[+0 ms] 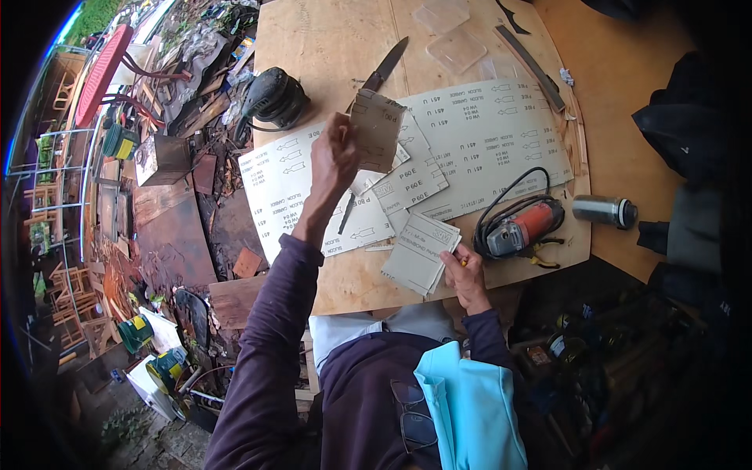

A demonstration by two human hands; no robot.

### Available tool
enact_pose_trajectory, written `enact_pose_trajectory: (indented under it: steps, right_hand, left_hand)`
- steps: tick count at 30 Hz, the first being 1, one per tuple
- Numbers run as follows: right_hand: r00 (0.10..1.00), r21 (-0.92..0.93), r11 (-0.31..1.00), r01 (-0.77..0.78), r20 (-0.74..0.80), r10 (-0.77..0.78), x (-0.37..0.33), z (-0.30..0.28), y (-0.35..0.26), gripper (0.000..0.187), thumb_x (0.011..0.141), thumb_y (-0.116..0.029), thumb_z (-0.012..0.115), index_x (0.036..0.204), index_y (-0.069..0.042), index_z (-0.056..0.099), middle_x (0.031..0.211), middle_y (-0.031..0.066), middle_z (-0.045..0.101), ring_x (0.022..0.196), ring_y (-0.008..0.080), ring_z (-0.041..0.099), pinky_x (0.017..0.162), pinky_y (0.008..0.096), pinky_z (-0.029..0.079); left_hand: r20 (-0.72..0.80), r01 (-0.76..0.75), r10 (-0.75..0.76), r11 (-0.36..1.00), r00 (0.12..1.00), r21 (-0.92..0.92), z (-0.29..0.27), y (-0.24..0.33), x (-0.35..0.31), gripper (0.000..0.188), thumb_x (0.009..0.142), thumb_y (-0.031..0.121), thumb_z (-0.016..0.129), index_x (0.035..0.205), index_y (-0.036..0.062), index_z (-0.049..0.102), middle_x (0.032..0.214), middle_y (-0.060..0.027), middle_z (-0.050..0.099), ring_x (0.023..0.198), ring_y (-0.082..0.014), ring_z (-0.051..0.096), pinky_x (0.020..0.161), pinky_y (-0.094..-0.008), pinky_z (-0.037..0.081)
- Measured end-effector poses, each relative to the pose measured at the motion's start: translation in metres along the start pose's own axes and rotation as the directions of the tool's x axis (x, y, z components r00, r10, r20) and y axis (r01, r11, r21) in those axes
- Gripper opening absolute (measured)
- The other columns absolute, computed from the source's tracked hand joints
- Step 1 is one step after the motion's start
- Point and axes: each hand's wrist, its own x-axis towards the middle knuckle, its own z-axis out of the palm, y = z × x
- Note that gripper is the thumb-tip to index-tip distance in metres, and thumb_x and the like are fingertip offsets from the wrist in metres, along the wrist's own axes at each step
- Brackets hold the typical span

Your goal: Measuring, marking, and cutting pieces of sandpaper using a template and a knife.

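Note:
My left hand (335, 149) is closed on the edge of a worn, brownish sandpaper piece (377, 135), lifted over the other sheets. My right hand (468, 280) grips a small stack of cut sandpaper pieces (419, 254) near the table's front edge. Something small and yellow shows between its fingers; its kind I cannot make out. Under and between my hands lie loose cut sandpaper pieces (411, 182). They overlap a long sandpaper sheet (501, 149), printed back upward. A knife (387, 64) lies just beyond the left hand, its blade pointing away.
A black sander (274, 98) stands at the table's left edge. To the right lie a red angle grinder (523, 227) with its coiled cable and a metal flask (603, 211). Clear plastic lids (457, 51) and a dark strip (531, 69) lie at the back. Scrap wood covers the ground leftward.

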Motion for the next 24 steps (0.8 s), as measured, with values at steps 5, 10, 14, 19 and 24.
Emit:
enact_pose_trajectory:
  steps: [5, 10, 14, 19, 24]
  right_hand:
    - [0.996, -0.283, 0.958, 0.055, -0.054, -0.074, 0.047, -0.008, 0.026, 0.016, 0.092, -0.014, 0.076, 0.102, -0.001, 0.073, 0.074, -0.0087, 0.055, 0.068, 0.0022, 0.043, 0.061, 0.0249, 0.038]
    - [0.997, -0.169, 0.984, 0.052, -0.045, -0.061, 0.06, -0.001, 0.044, 0.014, 0.094, -0.014, 0.076, 0.104, -0.005, 0.073, 0.075, -0.0087, 0.061, 0.059, -0.0009, 0.044, 0.053, 0.0221, 0.034]
    - [0.998, -0.17, 0.984, -0.056, -0.036, 0.051, 0.053, 0.002, 0.029, 0.013, 0.094, -0.017, 0.076, 0.104, -0.008, 0.073, 0.069, -0.0103, 0.06, 0.044, -0.003, 0.036, 0.038, 0.0216, 0.022]
    - [0.995, -0.183, 0.978, -0.095, 0.02, 0.1, 0.054, -0.003, 0.026, 0.018, 0.094, -0.02, 0.077, 0.106, -0.007, 0.074, 0.063, -0.0112, 0.054, 0.044, -0.0021, 0.034, 0.04, 0.0228, 0.021]
    - [0.997, -0.231, 0.97, -0.078, 0.006, 0.081, 0.054, 0.0, 0.022, 0.019, 0.094, -0.019, 0.077, 0.108, -0.006, 0.075, 0.071, -0.0089, 0.063, 0.05, -0.0021, 0.037, 0.044, 0.0231, 0.023]
  left_hand:
    - [0.333, 0.426, -0.306, 0.817, 0.892, -0.389, -0.032, -0.019, -0.124, 0.024, 0.102, 0.011, 0.069, 0.124, 0.0025, 0.067, 0.089, -0.0032, 0.071, 0.074, -0.0082, 0.064, 0.065, -0.025, 0.053]
    - [0.263, 0.481, -0.408, 0.801, 0.874, -0.355, 0.032, -0.076, -0.222, 0.021, 0.1, 0.012, 0.068, 0.116, -0.0004, 0.069, 0.088, -0.0017, 0.072, 0.077, -0.0083, 0.063, 0.072, -0.0271, 0.053]
    - [0.187, 0.465, -0.432, 0.862, 0.882, -0.202, 0.047, -0.074, -0.23, 0.034, 0.096, 0.012, 0.069, 0.129, 0.0015, 0.065, 0.081, -0.0126, 0.075, 0.069, -0.017, 0.069, 0.066, -0.0347, 0.054]
    - [0.095, 0.261, -0.26, 0.965, 0.961, 0.003, 0.046, -0.073, -0.227, 0.035, 0.095, 0.012, 0.067, 0.129, 0.0028, 0.065, 0.075, -0.0154, 0.072, 0.065, -0.0284, 0.071, 0.063, -0.0409, 0.053]
    - [0.056, 0.152, -0.159, 0.981, 0.986, 0.119, 0.049, -0.084, -0.224, 0.032, 0.095, 0.013, 0.066, 0.126, 0.0037, 0.066, 0.072, -0.0166, 0.07, 0.063, -0.0318, 0.07, 0.06, -0.043, 0.051]
